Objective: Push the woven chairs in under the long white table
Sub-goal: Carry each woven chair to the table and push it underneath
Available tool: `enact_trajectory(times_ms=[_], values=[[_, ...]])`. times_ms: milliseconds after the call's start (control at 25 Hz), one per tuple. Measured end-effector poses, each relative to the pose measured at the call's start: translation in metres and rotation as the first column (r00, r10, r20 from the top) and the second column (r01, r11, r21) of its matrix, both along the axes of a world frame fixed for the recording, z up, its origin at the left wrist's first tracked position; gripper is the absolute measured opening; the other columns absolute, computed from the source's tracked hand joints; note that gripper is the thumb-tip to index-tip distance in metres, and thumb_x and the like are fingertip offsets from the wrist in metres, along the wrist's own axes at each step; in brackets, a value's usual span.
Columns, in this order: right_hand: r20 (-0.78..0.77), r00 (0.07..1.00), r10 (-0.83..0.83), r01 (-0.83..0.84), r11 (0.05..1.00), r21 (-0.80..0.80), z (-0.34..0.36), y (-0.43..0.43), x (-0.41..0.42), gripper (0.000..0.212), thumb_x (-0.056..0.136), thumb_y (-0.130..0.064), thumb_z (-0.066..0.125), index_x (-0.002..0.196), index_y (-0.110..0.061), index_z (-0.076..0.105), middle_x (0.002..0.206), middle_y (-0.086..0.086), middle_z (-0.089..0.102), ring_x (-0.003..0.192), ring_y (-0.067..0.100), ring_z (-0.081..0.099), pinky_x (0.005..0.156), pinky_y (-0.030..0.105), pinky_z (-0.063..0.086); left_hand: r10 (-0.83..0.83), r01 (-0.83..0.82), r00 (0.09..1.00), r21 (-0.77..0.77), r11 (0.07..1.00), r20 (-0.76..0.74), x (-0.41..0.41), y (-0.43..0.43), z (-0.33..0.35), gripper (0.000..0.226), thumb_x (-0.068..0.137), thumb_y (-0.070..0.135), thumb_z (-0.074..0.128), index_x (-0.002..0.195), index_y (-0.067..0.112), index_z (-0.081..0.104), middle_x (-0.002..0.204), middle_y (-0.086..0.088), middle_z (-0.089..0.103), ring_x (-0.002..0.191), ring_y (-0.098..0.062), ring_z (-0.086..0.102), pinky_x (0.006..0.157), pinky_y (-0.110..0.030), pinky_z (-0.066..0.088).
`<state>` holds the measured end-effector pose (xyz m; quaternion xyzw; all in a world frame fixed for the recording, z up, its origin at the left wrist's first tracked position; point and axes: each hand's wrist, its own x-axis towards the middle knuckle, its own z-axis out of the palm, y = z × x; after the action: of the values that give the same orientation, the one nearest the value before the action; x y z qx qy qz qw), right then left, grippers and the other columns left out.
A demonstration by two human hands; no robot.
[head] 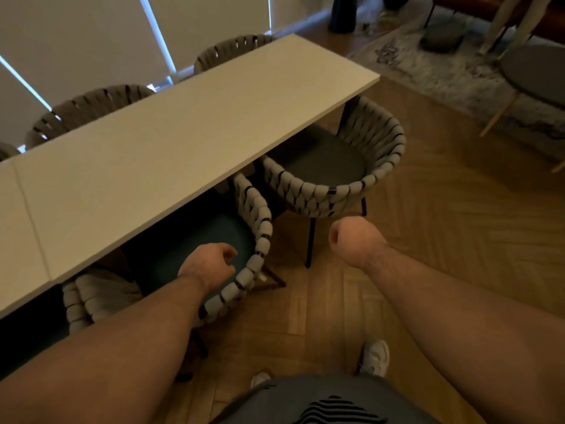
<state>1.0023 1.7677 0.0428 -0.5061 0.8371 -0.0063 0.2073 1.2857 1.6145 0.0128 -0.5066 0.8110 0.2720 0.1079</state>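
Note:
The long white table runs diagonally from lower left to upper right. Two woven chairs stand on my side with their seats partly under it. The nearer chair has a dark teal seat, and my left hand hovers over that seat just inside the woven backrest, fingers loosely curled and holding nothing. The farther chair has a grey seat and sticks out further. My right hand is a closed fist just in front of its backrest, not touching it.
Two woven chairs sit tucked in on the table's far side by the blinds. A round dark side table stands on a grey rug at upper right. Herringbone wood floor lies to my right.

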Motion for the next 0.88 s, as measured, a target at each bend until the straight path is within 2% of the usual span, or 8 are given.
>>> enact_trajectory(times_ms=[120,280,360,440,520,680,720,880], values=[[-0.017,1.000,-0.003,0.003,1.000,-0.017,0.009,0.012,-0.064,0.027,0.097,-0.020,0.061,0.075,-0.035,0.057,0.084,-0.008,0.062,0.084,0.017,0.062,0.071,0.030,0.047,0.018,-0.018,1.000,-0.009,1.000,-0.016,-0.067,0.014,0.003,0.043,0.089,0.026,0.069,0.131,0.036,0.067,0.125,0.008,0.069,0.110,-0.013,0.064,0.097,-0.034,0.056],[-0.027,1.000,0.003,-0.003,1.000,-0.005,0.015,0.033,-0.149,0.025,0.096,-0.021,0.063,0.076,-0.036,0.057,0.083,-0.010,0.059,0.083,0.015,0.061,0.070,0.029,0.046,0.075,-0.073,0.996,0.033,0.997,-0.052,-0.155,0.045,-0.002,0.047,0.093,0.021,0.069,0.137,0.035,0.062,0.120,0.008,0.062,0.099,-0.009,0.061,0.076,-0.022,0.051],[-0.022,1.000,0.022,-0.022,1.000,0.018,0.014,0.039,-0.184,0.021,0.095,-0.020,0.063,0.081,-0.035,0.060,0.089,-0.009,0.062,0.087,0.016,0.063,0.072,0.030,0.047,0.083,-0.081,0.995,0.046,0.996,-0.053,-0.187,0.058,-0.004,0.053,0.093,0.021,0.071,0.142,0.036,0.058,0.131,0.009,0.062,0.102,-0.007,0.063,0.075,-0.020,0.052],[-0.017,0.999,0.047,-0.046,0.998,0.044,0.011,0.042,-0.213,0.013,0.096,-0.020,0.063,0.093,-0.032,0.067,0.101,-0.005,0.066,0.097,0.019,0.066,0.078,0.032,0.052,0.086,-0.084,0.996,0.062,0.995,-0.029,-0.211,0.066,-0.007,0.058,0.094,0.022,0.072,0.147,0.037,0.055,0.142,0.010,0.059,0.110,-0.007,0.064,0.082,-0.024,0.057],[-0.015,0.997,0.070,-0.069,0.996,0.064,0.003,0.039,-0.234,0.019,0.098,-0.022,0.063,0.112,-0.028,0.073,0.113,-0.002,0.068,0.104,0.021,0.066,0.086,0.035,0.056,0.094,-0.094,0.996,0.068,0.993,0.006,-0.229,0.065,-0.007,0.061,0.094,0.023,0.073,0.149,0.038,0.052,0.148,0.009,0.056,0.113,-0.008,0.064,0.086,-0.027,0.060],[0.002,0.994,0.108,-0.108,0.988,0.106,-0.016,0.006,-0.265,0.035,0.098,-0.020,0.064,0.132,-0.028,0.068,0.127,-0.001,0.065,0.115,0.021,0.064,0.092,0.034,0.055,0.143,-0.143,0.990,0.106,0.984,0.006,-0.260,0.037,-0.017,0.069,0.092,0.024,0.076,0.152,0.041,0.046,0.153,0.005,0.051,0.090,-0.004,0.065,0.066,-0.019,0.057],[0.001,0.993,0.119,-0.118,0.986,0.119,-0.021,-0.005,-0.272,0.038,0.097,-0.020,0.064,0.134,-0.028,0.067,0.129,-0.001,0.065,0.117,0.022,0.063,0.094,0.035,0.055,0.148,-0.145,0.989,0.128,0.981,-0.011,-0.267,0.026,-0.021,0.072,0.091,0.025,0.077,0.153,0.042,0.045,0.154,0.006,0.051,0.093,-0.004,0.065,0.067,-0.019,0.057],[-0.038,0.981,0.188,-0.177,0.965,0.195,-0.037,-0.058,-0.298,0.047,0.094,-0.019,0.063,0.139,-0.027,0.063,0.134,0.001,0.064,0.121,0.025,0.061,0.099,0.039,0.054,0.127,-0.113,0.991,0.262,0.958,-0.036,-0.298,-0.027,-0.045,0.094,0.084,0.029,0.083,0.159,0.048,0.030,0.160,0.006,0.043,0.120,-0.014,0.061,0.093,-0.034,0.061]])
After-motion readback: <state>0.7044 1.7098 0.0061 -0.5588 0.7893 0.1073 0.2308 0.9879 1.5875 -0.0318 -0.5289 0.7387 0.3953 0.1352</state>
